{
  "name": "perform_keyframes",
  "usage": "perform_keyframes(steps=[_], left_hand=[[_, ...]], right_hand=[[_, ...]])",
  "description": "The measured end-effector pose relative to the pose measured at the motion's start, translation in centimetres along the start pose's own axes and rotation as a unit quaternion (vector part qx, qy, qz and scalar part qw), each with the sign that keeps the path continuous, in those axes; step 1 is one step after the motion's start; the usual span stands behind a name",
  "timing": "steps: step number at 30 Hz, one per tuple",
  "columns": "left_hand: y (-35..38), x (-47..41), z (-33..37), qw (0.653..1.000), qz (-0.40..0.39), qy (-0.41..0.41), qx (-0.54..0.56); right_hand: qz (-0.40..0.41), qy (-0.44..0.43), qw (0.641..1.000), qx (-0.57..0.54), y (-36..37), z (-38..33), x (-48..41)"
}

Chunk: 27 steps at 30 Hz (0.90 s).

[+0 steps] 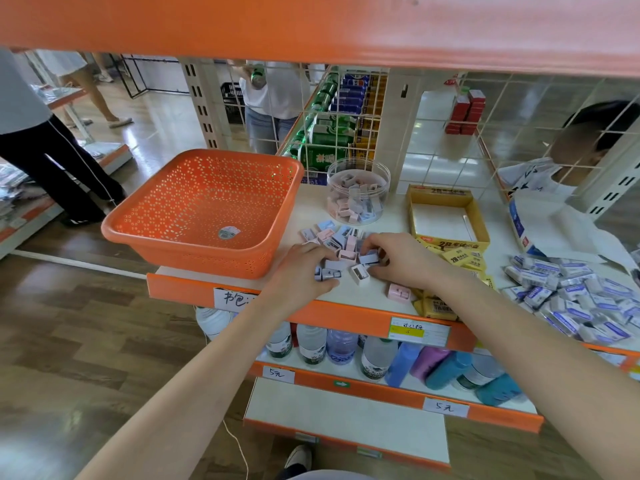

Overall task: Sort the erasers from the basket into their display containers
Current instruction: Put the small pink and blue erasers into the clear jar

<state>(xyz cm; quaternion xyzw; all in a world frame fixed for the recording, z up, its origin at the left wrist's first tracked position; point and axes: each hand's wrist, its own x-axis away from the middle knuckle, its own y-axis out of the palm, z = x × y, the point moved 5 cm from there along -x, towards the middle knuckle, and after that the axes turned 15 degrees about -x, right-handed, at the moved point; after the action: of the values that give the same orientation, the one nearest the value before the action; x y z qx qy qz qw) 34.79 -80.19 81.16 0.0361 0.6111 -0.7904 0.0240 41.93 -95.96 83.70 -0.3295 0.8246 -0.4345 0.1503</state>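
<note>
An orange perforated basket (204, 206) stands on the shelf at the left, holding only a sticker. To its right lies a heap of small pastel blocks (341, 242), pink, blue and lilac. My left hand (301, 270) grips a few of them at the heap's near left. My right hand (403, 259) curls over the heap's right side and pinches a lilac one. Behind the heap stands a clear round jar (358, 192) partly filled with the same blocks. A yellow display box (446, 216) sits open and bare to the right.
Yellow-wrapped erasers (464, 259) lie by the box front and a pile of white-and-blue erasers (571, 299) fills the shelf's right. A wire grid backs the shelf. An orange shelf edge hangs overhead. Bottles stand on the shelf below. People stand beyond.
</note>
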Motion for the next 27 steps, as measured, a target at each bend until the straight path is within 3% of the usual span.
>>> perform_keyframes(steps=[10, 27], left_hand=[[-0.23, 0.14, -0.21, 0.999, 0.003, 0.018, 0.029], [-0.71, 0.08, 0.18, 0.999, -0.009, 0.008, -0.043]], right_hand=[[-0.005, 0.010, 1.000, -0.004, -0.09, 0.20, 0.11], [-0.001, 0.000, 1.000, -0.020, 0.02, 0.48, 0.13]])
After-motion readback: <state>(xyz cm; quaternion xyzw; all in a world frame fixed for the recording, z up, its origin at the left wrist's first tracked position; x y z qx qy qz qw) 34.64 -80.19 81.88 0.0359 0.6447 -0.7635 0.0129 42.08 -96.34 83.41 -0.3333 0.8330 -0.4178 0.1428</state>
